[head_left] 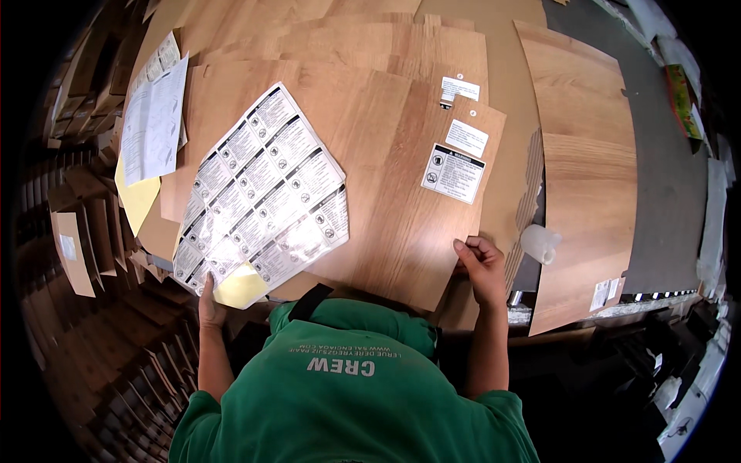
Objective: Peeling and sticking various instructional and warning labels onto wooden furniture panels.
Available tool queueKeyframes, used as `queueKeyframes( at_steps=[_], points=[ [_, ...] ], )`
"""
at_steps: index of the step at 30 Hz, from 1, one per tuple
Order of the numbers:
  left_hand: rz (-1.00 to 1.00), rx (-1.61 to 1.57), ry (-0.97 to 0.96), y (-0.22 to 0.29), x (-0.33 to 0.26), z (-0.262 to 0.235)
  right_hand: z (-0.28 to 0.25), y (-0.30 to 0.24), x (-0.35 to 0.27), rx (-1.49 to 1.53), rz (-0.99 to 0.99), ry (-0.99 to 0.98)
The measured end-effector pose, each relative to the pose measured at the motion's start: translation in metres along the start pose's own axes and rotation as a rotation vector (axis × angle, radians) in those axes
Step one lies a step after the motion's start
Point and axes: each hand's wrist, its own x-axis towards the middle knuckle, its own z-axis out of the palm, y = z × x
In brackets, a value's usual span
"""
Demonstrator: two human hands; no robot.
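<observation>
Wood-grain panel (386, 170) lies on the surface, near centre; I see my right hand (478, 262) pinching its near right edge, my left hand (207, 297) gripping the sticker sheet (262, 193) at left.

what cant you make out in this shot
Head view:
- Left hand: fingers tucked under the label sheet, so its hold is hidden.
- Wood-grain panel: near edge covered by the green shirt.
- Print on the warning sticker: too small.
- Left-side stacks: dark, warped by the fisheye rim.
</observation>
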Motion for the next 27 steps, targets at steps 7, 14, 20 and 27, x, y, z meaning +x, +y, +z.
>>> queueKeyframes(
  at_steps=[7,14,20,27],
  points=[
    [0.006,0.042,-0.001,0.000,0.010,-0.012,0.003,-0.005,-0.003,-0.019,-0.024,0.038],
    [-0.074,0.048,0.020,0.002,0.022,-0.030,0.003,-0.006,-0.002,0.009,-0.030,0.008],
    [-0.058,0.080,0.037,0.004,0.018,-0.022,0.003,-0.007,-0.002,0.002,-0.020,0.005],
    [-0.039,0.100,0.057,0.005,0.016,-0.013,0.004,-0.005,-0.001,0.028,-0.001,0.016]
  ],
)
